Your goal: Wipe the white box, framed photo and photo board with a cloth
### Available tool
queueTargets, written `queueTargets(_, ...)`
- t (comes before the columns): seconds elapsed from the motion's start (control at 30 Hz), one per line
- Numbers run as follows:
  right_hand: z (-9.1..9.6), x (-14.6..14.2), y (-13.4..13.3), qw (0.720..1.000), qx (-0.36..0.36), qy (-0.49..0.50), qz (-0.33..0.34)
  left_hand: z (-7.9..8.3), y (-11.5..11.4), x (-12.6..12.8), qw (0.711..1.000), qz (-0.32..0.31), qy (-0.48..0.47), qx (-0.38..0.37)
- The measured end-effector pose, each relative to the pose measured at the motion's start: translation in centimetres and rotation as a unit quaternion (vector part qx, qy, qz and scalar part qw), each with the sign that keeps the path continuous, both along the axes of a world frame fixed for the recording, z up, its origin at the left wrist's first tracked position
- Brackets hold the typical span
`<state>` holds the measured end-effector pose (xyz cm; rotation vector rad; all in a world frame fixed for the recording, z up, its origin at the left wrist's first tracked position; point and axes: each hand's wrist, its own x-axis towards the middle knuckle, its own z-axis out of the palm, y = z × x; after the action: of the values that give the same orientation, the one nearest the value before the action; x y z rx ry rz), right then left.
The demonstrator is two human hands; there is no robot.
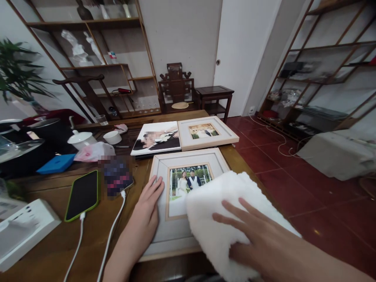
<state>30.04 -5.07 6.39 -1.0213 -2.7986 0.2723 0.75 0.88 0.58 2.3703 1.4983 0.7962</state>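
Note:
A pale wooden picture frame [161, 231] with a photo of a couple [192, 180] lies flat on the table in front of me. My left hand [148, 211] rests on its left border, fingers stretched out over the edge. Over the frame's right side spreads a fluffy white cloth [211, 219], hiding that border and part of the photo. My right hand [243, 227] presses on the cloth with its fingers spread, the thumb side sunk into a fold. Just behind stand a second framed photo [233, 138] and an unframed photo panel [158, 137], side by side.
To the left, a phone in a green case [83, 196] and a second, blurred-out device [117, 178] have white cables attached. A white power strip [32, 231], blue box [57, 163], teapot [82, 139] and dark pots [53, 129] surround them. The table's right edge borders red floor tiles [293, 184].

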Motion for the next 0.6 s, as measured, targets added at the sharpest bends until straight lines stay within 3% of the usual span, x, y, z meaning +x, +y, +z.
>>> queueTargets(0.1,0.1,-0.2,1.2,1.0,0.014,-0.006,-0.026,0.1,-0.1,0.0,1.0,-0.003,-0.002,0.002)
queueTargets(0.23,-1.0,-0.4,7.2,0.988,0.1,-0.007,-0.114,0.4,-0.1,0.0,1.0,-0.007,-0.007,-0.003)
queueTargets(0.33,-1.4,-0.6,11.5,0.984,0.135,-0.017,-0.113,0.6,-0.1,0.0,1.0,-0.009,-0.007,-0.005)
queueTargets(0.4,-1.4,-0.7,13.0,0.984,0.138,-0.028,-0.107,0.7,-0.1,0.0,1.0,-0.009,-0.003,-0.004)
queueTargets(0.5,-1.2,-0.7,12.5,0.986,0.128,-0.026,-0.099,0.7,0.0,0.0,1.0,-0.004,0.011,-0.004)
queueTargets(0.6,-1.3,-0.3,9.3,0.992,0.095,-0.025,-0.081,0.8,0.1,0.0,1.0,0.0,0.022,-0.013)
